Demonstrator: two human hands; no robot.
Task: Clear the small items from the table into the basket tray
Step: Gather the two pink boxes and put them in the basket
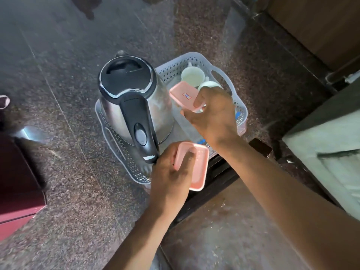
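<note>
A white perforated basket tray point(240, 112) stands on the dark granite table point(68, 172). Inside it are a steel kettle point(134, 102) with a black lid and handle, and two white cups point(192, 76). My right hand point(214, 115) holds a pink box lid point(183, 95), sticker side up, above the tray beside the kettle. My left hand point(171, 178) grips the matching pink box base point(194, 166), open side up, over the tray's near edge. Small blue items show under my right wrist, blurred.
A maroon box point(17, 184) sits at the left edge of the table. The table's front edge runs below my forearms, with brown floor beneath. A pale grey cushioned seat point(331, 149) is on the right.
</note>
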